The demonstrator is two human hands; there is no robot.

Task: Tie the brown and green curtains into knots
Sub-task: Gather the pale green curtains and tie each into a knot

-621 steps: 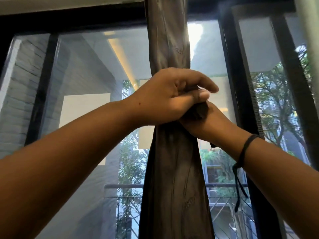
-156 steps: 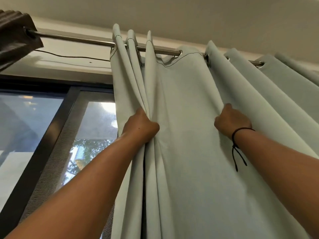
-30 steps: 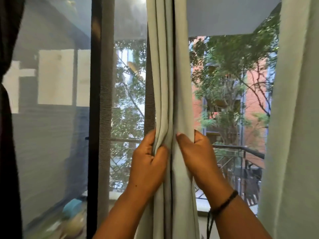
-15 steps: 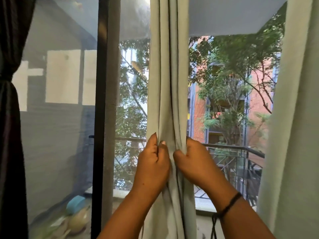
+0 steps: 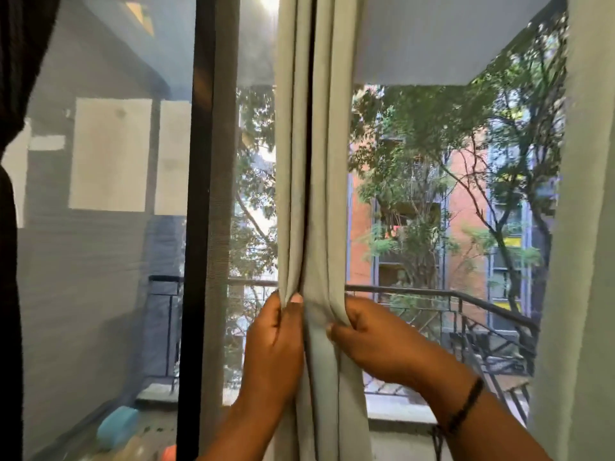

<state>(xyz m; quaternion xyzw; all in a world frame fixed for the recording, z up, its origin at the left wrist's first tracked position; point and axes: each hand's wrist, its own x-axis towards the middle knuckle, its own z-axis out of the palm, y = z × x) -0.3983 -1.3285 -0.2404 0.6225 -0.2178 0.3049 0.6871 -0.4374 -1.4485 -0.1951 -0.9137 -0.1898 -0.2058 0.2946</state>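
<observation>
A pale green curtain (image 5: 309, 168) hangs in the middle of the window, bunched into a narrow column of folds. My left hand (image 5: 274, 344) pinches the left folds of that column at railing height. My right hand (image 5: 372, 337) grips its right folds at the same height, a black cord on the wrist. The two hands sit side by side with a strip of cloth between them. The dark brown curtain (image 5: 10, 227) hangs at the far left edge, pinched in at about mid-height.
Another pale green curtain panel (image 5: 585, 227) hangs down the right edge. A black window frame post (image 5: 199, 227) stands left of my hands. Beyond the glass are a balcony railing (image 5: 432, 292), trees and a brick building. A blue object (image 5: 116, 427) lies at lower left.
Both hands have slid slightly down the bunched green curtain and squeezed the folds tighter together. The view has shifted a little; the brown curtain stays at the left.
</observation>
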